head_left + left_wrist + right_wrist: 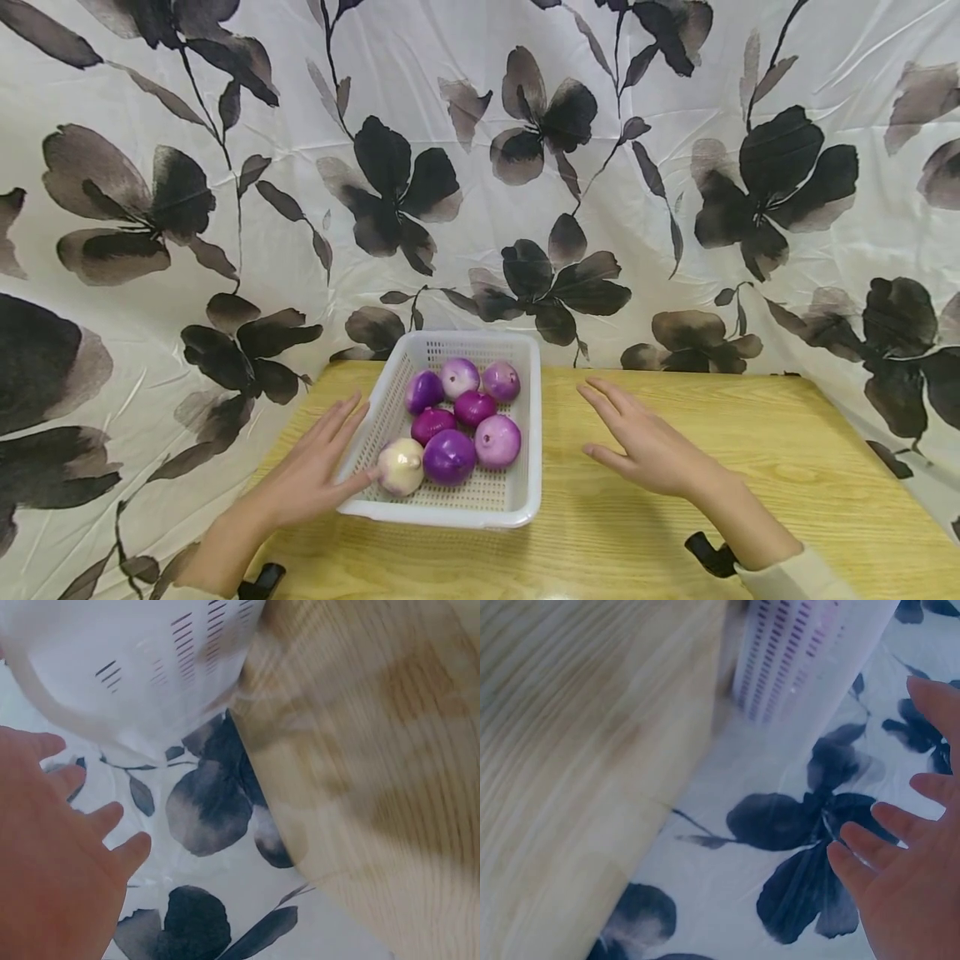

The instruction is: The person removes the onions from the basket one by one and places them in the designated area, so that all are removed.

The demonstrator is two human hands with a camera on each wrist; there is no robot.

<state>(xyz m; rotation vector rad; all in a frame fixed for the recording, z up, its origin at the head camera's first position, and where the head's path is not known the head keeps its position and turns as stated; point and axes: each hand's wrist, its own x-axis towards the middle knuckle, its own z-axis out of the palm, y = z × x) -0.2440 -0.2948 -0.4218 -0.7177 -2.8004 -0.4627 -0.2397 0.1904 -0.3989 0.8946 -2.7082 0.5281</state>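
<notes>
Basket (438, 514) grip: none I can see; neither hand is curled round the rim.
Left hand (311, 468): fingers straight, thumb splayed off, at the basket's left rim in my head view. Thumb tip lines up with the pale onion (400, 468); can't tell touch from overlap.
Right hand (645, 442): fingers extended, thumb spread, nothing held; over the table (720, 417), apart from the basket's right wall.
Thumb risk: I'd watch the left one; a sideways sweep could knock the pale onion into the big purple onion (449, 457) beside it.
Lift risk: hands sit uneven, left close, right apart. If the left pulled alone, I'd expect the basket to skid or tip and the load to roll to the low side.
Skin risk: onions look glossy; my guess is they'd slip from a fingertip-only pinch.
Basket look: white plastic, slotted walls, perforated floor, smooth rim.
Basket load: I count eight round onions, loosely grouped, cream through light violet to magenta and deep purple.
Basket spot: standing on the table, left of its middle, far end toward the floral cloth (457, 304).
</notes>
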